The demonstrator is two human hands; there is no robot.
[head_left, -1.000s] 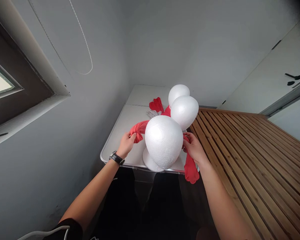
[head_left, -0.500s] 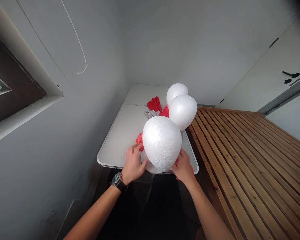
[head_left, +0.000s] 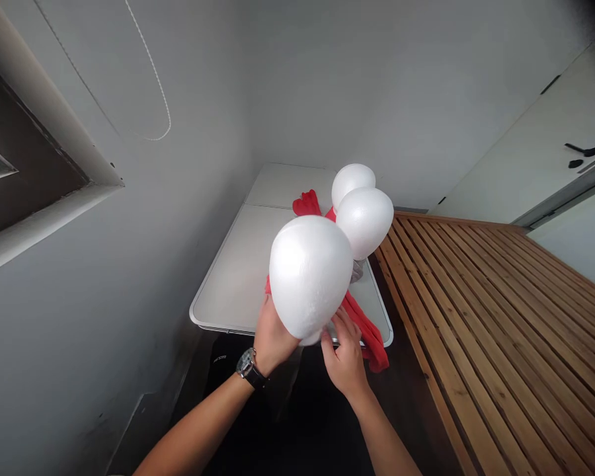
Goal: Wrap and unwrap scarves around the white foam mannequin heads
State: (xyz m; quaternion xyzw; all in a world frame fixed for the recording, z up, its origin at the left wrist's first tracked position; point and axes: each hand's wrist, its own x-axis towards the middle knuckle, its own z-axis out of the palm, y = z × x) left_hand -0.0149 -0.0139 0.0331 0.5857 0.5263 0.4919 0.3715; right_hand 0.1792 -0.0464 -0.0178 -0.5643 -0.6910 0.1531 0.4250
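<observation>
The nearest white foam mannequin head stands at the front edge of the table, its lower part mostly hidden from above. My left hand, with a watch at the wrist, is closed round its left side under the bulge; some fingers are hidden. On the right, my right hand has bent fingers and thumb at the head's base. Red cloth spreads beside that hand and hangs over the table edge. A second foam head and a third foam head stand behind, to the right.
The white folding table is against the wall. More red cloth lies farther back on it. Along the right runs a slatted wooden bench, close to the table. A cord hangs at the left wall.
The nearest foam head has shifted slightly left and up in view. My left hand has closed in round it. My right hand has moved left towards its base, and more red cloth shows.
</observation>
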